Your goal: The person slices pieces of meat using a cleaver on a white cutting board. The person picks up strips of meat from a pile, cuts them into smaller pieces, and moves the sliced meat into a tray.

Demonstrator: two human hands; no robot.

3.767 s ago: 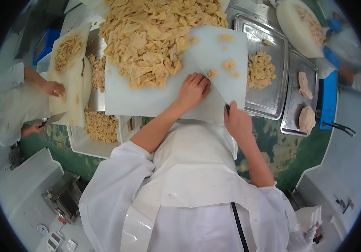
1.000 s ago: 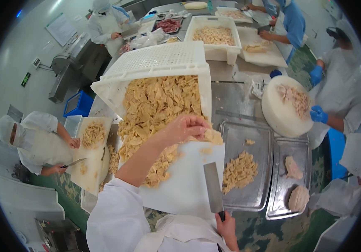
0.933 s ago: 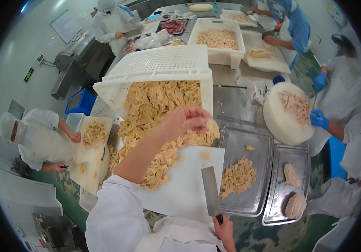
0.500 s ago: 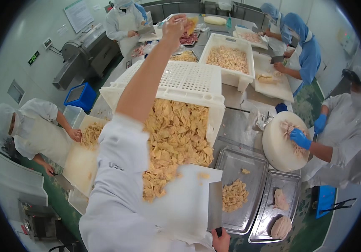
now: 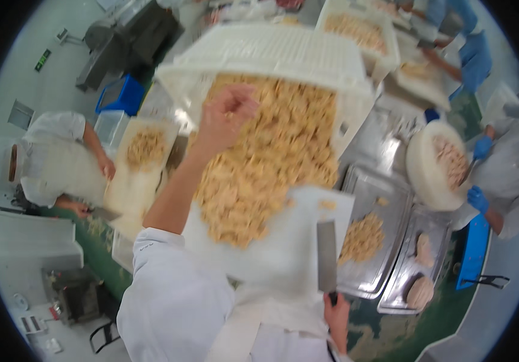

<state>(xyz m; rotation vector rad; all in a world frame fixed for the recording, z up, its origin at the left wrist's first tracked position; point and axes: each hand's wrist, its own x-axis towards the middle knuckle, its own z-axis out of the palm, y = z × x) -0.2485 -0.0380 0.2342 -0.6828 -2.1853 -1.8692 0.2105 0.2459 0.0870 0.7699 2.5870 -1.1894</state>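
Observation:
My left hand [image 5: 229,117] hovers over a heap of yellowish cut pieces [image 5: 283,133] that look like raw poultry skin or meat. Its fingers look bent but are blurred, and no piece shows clearly in them. The heap spreads from a white perforated crate [image 5: 271,51], tipped on its side, onto a white cutting board [image 5: 229,262]. At the board's right edge, my right hand [image 5: 336,317] is closed around the black handle of a cleaver [image 5: 327,253], whose blade points away from me. A metal tray [image 5: 386,241] with a small pile of the pieces lies right of the blade.
A second metal tray [image 5: 404,295] holds two pale lumps of meat. On the left a co-worker [image 5: 60,157] holds a knife beside a board of pieces. Across the table at right, a blue-gloved person works at a round white block [image 5: 419,172]. A full white bin [image 5: 392,51] stands farther back.
My left hand has come back from the far end of the table to above the heap; the yellow piece it held no longer shows. My right hand keeps the cleaver. The view has tilted down.

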